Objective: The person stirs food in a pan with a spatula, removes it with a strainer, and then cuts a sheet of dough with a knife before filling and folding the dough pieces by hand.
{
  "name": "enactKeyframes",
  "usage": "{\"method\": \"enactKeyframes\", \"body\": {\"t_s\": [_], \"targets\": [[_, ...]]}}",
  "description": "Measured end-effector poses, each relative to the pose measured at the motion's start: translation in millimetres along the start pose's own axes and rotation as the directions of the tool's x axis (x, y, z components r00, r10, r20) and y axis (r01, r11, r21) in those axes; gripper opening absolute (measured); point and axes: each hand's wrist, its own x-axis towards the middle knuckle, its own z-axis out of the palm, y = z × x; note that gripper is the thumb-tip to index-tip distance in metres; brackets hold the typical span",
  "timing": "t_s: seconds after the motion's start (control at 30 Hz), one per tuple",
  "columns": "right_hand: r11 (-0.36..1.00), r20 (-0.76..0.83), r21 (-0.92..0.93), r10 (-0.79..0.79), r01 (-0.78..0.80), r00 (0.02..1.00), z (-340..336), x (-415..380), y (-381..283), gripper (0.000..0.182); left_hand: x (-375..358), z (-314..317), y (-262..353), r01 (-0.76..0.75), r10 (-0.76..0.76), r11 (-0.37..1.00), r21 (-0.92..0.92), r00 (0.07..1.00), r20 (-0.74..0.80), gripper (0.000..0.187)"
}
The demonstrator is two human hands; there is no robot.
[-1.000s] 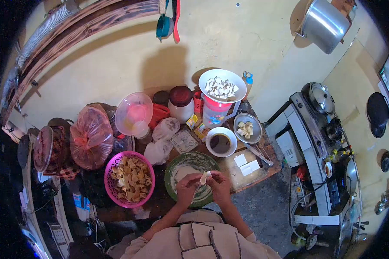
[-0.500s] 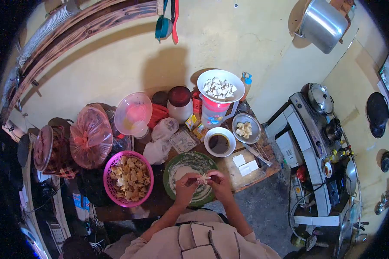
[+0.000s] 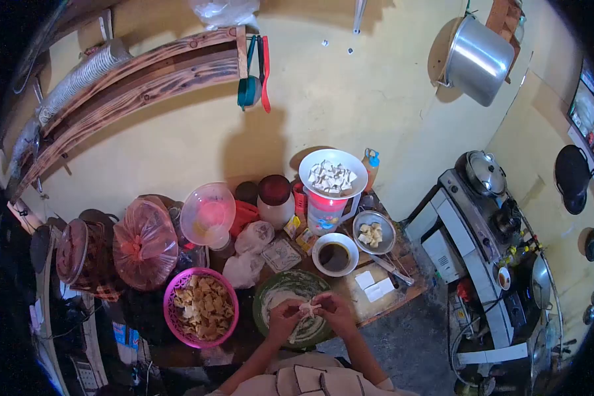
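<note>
Over a green bowl [image 3: 263, 298] coated inside with white paste or flour, my left hand [image 3: 286, 318] and my right hand [image 3: 338, 314] meet. Both are closed, their fingertips pinching a small pale, dough-like piece [image 3: 308, 308] between them. A pink basket [image 3: 169, 315] of brownish-yellow pieces stands to the left of the bowl. Behind my right hand is a white bowl [image 3: 317, 263] of dark liquid. Next to it a metal strainer [image 3: 389, 239] contains pale chunks. White cut pieces [image 3: 332, 177] fill a white dish on top of a pitcher [image 3: 323, 214].
A knife [image 3: 391, 269] and white squares [image 3: 377, 289] lie at the table's right. Plastic bags [image 3: 145, 247], a clear pink-tinted bowl [image 3: 208, 211] and a red-lidded jar [image 3: 275, 208] crowd the back left. The stove [image 3: 472, 218] stands farther right.
The view has tilted up, so everything sits lower in the frame. Both hands still pinch the pale piece over the green bowl, with fingers slightly shifted.
</note>
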Motion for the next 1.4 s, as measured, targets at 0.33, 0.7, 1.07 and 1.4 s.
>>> {"method": "enactKeyframes", "body": {"t_s": [0.33,0.7,1.07,1.4], "targets": [[0.994,-0.112,-0.018,-0.109,0.107,0.988,20.6,9.2,-25.9,0.031,7.8,-0.4,14.1,-0.065,0.067,0.998,0.023,0.99,-0.123,0.014],[0.933,-0.266,-0.25,-0.322,0.258,0.909,37.9,16.5,-16.0,0.011,17.4,15.4,25.3,-0.48,0.474,0.877,-0.022,0.873,-0.117,0.021],[0.98,-0.102,-0.126,-0.167,0.154,0.981,19.0,16.8,-24.9,0.01,40.8,-4.4,5.6,-0.327,0.346,0.933,-0.152,0.931,0.119,0.017],[0.907,0.038,-0.383,-0.172,0.173,0.984,8.9,23.8,-18.1,0.019,31.8,-2.5,-2.1,-0.042,0.054,0.981,-0.191,0.997,0.057,0.014]]}}
